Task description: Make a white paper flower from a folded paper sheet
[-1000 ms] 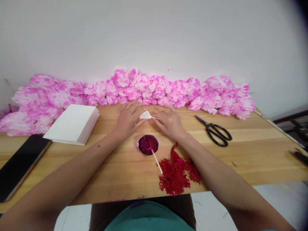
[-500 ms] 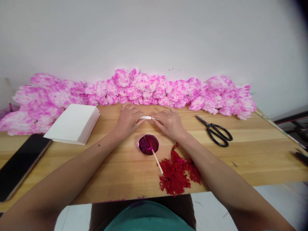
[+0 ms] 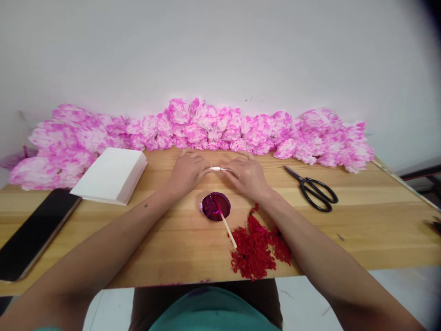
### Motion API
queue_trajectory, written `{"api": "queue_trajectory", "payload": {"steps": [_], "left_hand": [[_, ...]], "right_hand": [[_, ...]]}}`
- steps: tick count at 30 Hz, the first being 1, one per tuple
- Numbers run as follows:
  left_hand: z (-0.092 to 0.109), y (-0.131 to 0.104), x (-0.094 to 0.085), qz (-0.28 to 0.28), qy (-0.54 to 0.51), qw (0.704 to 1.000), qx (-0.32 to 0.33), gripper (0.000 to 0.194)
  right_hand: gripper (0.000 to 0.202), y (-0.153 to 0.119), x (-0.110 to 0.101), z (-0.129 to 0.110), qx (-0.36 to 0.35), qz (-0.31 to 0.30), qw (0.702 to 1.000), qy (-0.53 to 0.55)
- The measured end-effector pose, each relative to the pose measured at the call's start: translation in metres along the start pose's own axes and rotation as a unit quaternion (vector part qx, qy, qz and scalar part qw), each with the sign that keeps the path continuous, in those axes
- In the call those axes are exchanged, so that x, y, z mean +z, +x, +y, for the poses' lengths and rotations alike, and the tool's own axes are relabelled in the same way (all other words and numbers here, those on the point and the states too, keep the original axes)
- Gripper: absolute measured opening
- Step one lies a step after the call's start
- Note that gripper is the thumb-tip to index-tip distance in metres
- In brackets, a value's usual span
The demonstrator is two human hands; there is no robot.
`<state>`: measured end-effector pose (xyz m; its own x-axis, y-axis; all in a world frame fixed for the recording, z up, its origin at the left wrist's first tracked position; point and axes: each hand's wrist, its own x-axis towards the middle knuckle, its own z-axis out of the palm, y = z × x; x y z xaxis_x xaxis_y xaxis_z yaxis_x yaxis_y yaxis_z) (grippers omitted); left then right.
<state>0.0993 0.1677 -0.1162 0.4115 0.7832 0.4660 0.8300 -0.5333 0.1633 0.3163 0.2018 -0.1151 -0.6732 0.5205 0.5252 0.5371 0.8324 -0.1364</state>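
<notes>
A slim white twisted piece (image 3: 216,168), with a thin reddish tie near its right part, is stretched between my two hands above the wooden table. My left hand (image 3: 189,171) pinches its left end. Its right end is between the thumb and fingers of my right hand (image 3: 248,174). Just below the hands sits a small round dish of dark magenta liquid (image 3: 210,208), with a pale stick (image 3: 228,232) leaning in it. A tangle of red yarn (image 3: 253,253) lies beside the stick, partly under my right forearm.
Pink and white paper flowers (image 3: 220,126) line the back of the table (image 3: 165,257) along the wall. A white paper stack (image 3: 108,174) and a black phone (image 3: 36,234) lie at the left. Black-handled scissors (image 3: 317,193) rest at the right.
The whole view has shifted slightly, so things appear a little further right. Less of the white piece shows between my hands, whose fingertips have closed in slightly on it.
</notes>
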Motion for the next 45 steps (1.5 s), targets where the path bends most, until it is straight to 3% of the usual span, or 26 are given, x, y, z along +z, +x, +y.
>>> {"api": "queue_trajectory", "payload": {"steps": [6, 13, 18, 22, 36, 45], "left_hand": [[0.007, 0.000, 0.001, -0.002, -0.042, 0.999, 0.007, 0.032], [0.000, -0.004, 0.000, 0.066, -0.023, 0.997, -0.037, 0.027], [-0.003, -0.004, 0.000, 0.129, 0.010, 0.992, -0.016, 0.020], [-0.003, -0.003, 0.002, 0.148, 0.018, 0.989, -0.014, 0.017], [0.000, -0.003, 0.012, 0.090, -0.006, 0.996, 0.004, 0.025], [0.003, -0.002, 0.009, 0.067, -0.016, 0.998, 0.008, 0.026]], "right_hand": [[0.022, 0.001, -0.001, -0.002, -0.006, 0.008, 0.999, 0.035], [0.029, 0.002, -0.007, 0.014, 0.118, 0.143, 0.980, 0.076], [0.029, 0.001, -0.006, 0.009, 0.161, 0.115, 0.971, 0.130], [0.019, 0.000, -0.002, 0.006, 0.202, 0.091, 0.953, 0.209], [0.014, -0.001, 0.004, 0.001, 0.150, 0.037, 0.966, 0.205], [0.009, 0.000, 0.002, 0.007, 0.097, 0.071, 0.986, 0.117]]}}
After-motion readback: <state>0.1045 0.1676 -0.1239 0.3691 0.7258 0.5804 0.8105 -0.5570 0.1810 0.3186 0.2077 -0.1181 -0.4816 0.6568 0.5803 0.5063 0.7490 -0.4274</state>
